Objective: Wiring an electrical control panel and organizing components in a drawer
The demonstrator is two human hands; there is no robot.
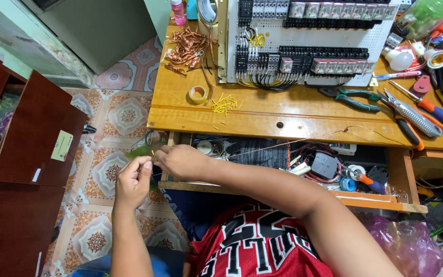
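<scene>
My left hand (133, 180) and my right hand (179, 160) meet off the left end of a wooden desk (262, 120), over the tiled floor. Their fingertips pinch the end of a thin copper wire (283, 144). The wire runs rightward from my right hand up to the desk's front edge. A small yellow bit (153, 152) shows between the fingertips, and something green (140, 151) lies blurred behind them. What exactly each hand grips beyond the wire is too small to tell.
On the desk stand a white panel of relays and terminal blocks (308, 43), a tangle of copper wire (186, 47), a tape roll (198, 94), yellow sleeve bits (224, 105), pliers (352, 98) and strippers (411, 117). An open drawer (329, 166) holds parts. A dark red cabinet (32, 133) stands left.
</scene>
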